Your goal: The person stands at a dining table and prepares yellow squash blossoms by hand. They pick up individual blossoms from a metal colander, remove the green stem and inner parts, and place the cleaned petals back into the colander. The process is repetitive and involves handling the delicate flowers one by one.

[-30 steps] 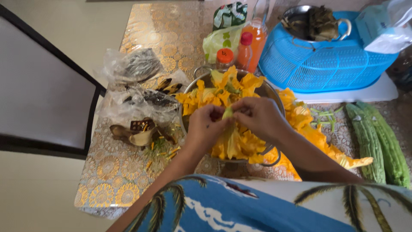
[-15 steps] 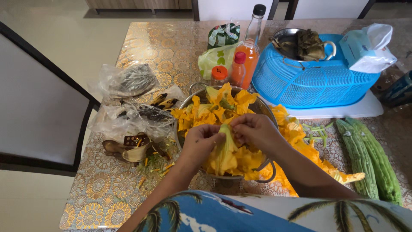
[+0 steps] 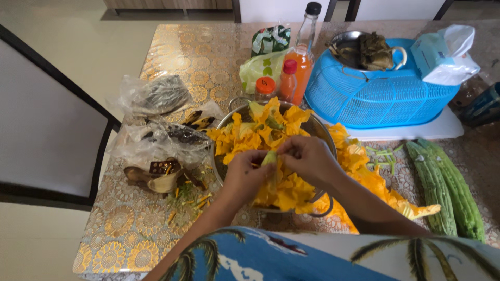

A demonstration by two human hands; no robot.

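Observation:
Both hands meet over a metal bowl (image 3: 317, 129) heaped with yellow squash blossoms (image 3: 260, 130). My left hand (image 3: 245, 174) and my right hand (image 3: 307, 158) pinch one yellow blossom (image 3: 271, 158) at its pale green base, and its petals hang down between the hands. More yellow blossoms (image 3: 364, 174) lie loose on the table to the right of the bowl.
A blue plastic basket (image 3: 380, 96) holding a metal pot stands at the back right, with a tissue pack (image 3: 442, 54) on it. Bottles (image 3: 299, 57) stand behind the bowl. Two bitter gourds (image 3: 442, 187) lie at the right. Plastic bags (image 3: 156, 140) and scraps lie left.
The camera has tilted so more of the far table shows. Both hands stay over the bowl, working the same blossom, whose petals now hang lower.

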